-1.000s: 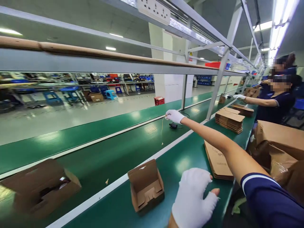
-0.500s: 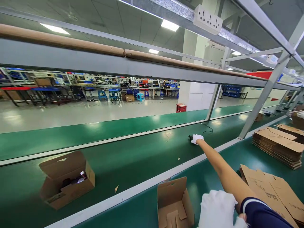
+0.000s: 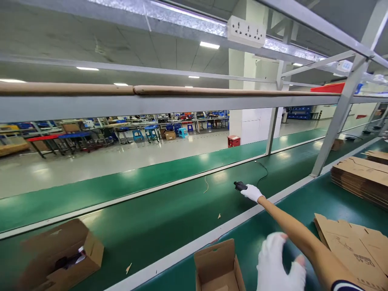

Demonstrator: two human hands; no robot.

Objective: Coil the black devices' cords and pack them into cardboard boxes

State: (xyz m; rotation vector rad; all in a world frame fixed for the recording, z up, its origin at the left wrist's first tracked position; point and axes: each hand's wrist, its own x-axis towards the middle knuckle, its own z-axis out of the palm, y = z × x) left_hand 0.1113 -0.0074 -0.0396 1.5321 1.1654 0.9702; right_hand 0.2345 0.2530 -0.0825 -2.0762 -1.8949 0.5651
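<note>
Far to the left of both hands, an open cardboard box (image 3: 59, 254) lies tipped on the dark green conveyor belt (image 3: 157, 218), its flaps spread and something dark and shiny inside that is too small to make out. Nearer, just left of the left hand, a second, smaller open carton (image 3: 218, 266) stands upright on the green counter (image 3: 306, 198), on the near side of the white strip that edges the belt. The left hand (image 3: 279, 264), in a white glove with bare fingertips, hovers low in the view just beside that carton, fingers spread wide and holding nothing. Beyond it, the right arm stretches out across the counter onto the belt, and the right hand (image 3: 251, 192), also white-gloved, is closed around a small black device (image 3: 240, 185), which rests on the belt at the far tip of that hand. A thin black cable (image 3: 263, 171) trails from the device away from the hand toward the far rail. A loose yellowish wire (image 3: 206, 185) lies on the belt left of the right hand, well apart from it. To the right of the right arm, flat cardboard blanks (image 3: 353, 246) lie on the counter, and farther right a stack of flattened cartons (image 3: 360, 182) sits beyond them
</note>
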